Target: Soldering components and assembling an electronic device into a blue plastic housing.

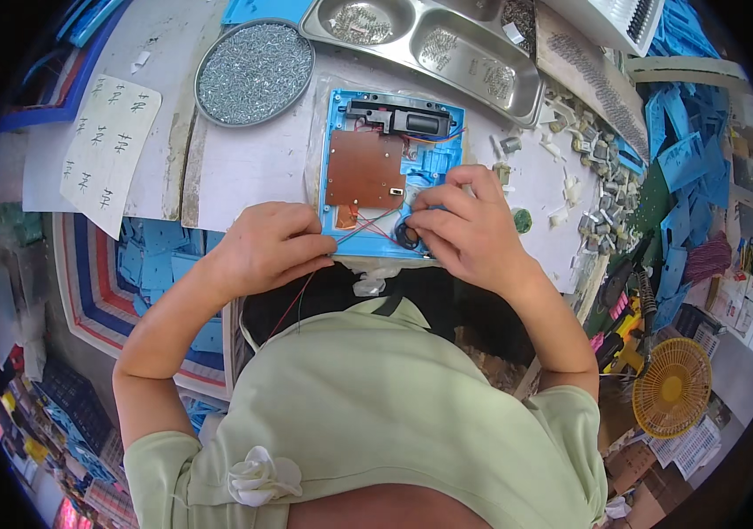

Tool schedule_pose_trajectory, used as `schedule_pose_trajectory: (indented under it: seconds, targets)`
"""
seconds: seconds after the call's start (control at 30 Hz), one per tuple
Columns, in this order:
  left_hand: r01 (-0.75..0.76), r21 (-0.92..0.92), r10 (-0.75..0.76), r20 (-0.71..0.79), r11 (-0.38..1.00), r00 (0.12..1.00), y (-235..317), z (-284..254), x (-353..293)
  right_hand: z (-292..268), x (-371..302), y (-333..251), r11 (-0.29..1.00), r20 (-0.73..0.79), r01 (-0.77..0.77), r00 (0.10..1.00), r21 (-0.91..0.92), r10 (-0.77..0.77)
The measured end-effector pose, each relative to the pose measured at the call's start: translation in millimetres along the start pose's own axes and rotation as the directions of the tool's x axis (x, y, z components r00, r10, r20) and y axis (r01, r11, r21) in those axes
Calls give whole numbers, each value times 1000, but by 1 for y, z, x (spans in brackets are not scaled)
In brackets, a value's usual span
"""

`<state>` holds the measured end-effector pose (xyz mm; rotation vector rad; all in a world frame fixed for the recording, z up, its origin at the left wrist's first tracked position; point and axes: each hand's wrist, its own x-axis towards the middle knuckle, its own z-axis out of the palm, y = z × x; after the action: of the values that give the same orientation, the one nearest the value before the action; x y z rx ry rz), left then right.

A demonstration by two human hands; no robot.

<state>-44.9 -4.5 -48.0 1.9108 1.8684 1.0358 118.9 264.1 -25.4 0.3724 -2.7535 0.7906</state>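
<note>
A shallow blue plastic case (pixel 330 176) lies before me on the table. Inside it sit a brown circuit board (pixel 365 167), a black box-like module (pixel 420 122) along the far side and an orange-brown piece (pixel 346 217) near the front. At the near left corner, my left hand (pixel 278 245) has its fingers pinched together on thin red and green wires (pixel 309 280), which trail down over the front edge. My right hand (pixel 473 225) reaches over the near right corner, thumb and fingers closed on a small round black part (pixel 406 234). Its fingers partly cover that part.
A round tray of screws (pixel 201 95) and a steel compartment tray (pixel 530 113) with small metal parts stand beyond the case. Small motor-like parts (pixel 604 189) are heaped at the right. A marked paper sheet (pixel 81 167) lies left; a yellow fan (pixel 671 388) stands at lower right.
</note>
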Motion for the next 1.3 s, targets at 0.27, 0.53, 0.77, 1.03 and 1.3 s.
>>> schedule_pose_trajectory:
  seconds: [0.27,0.53,0.77,1.03,1.3]
  targets:
    - [-30,16,29,16,999,999,-1,-2,0,-1,4,-25,998,-72,-56,996,31,58]
    - [-5,1,5,11,1000,1000,1,-1,0,8,7,-44,990,-35,-137,990,-39,135]
    - [-73,62,73,10,995,997,-1,-2,-2,9,10,-51,977,-21,-209,978,-48,209]
    - [-135,160,140,-26,978,990,-7,12,-11,12,10,-54,963,-47,-257,966,-80,253]
    - [-77,142,88,-71,987,994,-4,17,-15,-4,8,-37,978,-108,-117,989,-175,99]
